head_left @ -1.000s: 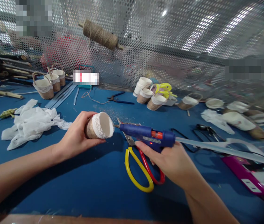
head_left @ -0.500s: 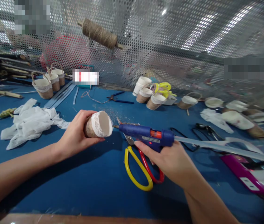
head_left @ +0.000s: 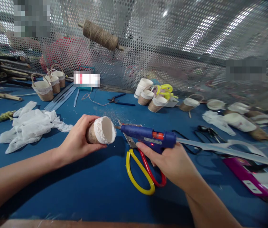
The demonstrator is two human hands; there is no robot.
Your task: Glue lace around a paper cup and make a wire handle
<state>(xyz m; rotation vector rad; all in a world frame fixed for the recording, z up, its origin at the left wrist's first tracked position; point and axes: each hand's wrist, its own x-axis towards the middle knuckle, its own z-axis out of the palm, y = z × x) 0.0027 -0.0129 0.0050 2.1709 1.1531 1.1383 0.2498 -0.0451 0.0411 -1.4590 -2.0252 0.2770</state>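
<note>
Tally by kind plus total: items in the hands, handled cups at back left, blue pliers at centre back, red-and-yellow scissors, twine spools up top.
Held cup: 1
Held glue gun: 1
Handled cups: 3
Blue pliers: 1
Scissors: 1
Twine spool: 1
Total: 8

Cup (head_left: 100, 130): base lost in left hand (head_left: 79, 133). Glue gun (head_left: 145, 134): grip covered by right hand (head_left: 171, 161); nozzle (head_left: 118, 128) contact with rim too small to tell. Glue stick (head_left: 219, 149) cut off, right edge. Scissors (head_left: 131, 142) partly behind gun. Purple box (head_left: 240, 180) blurred.
</note>
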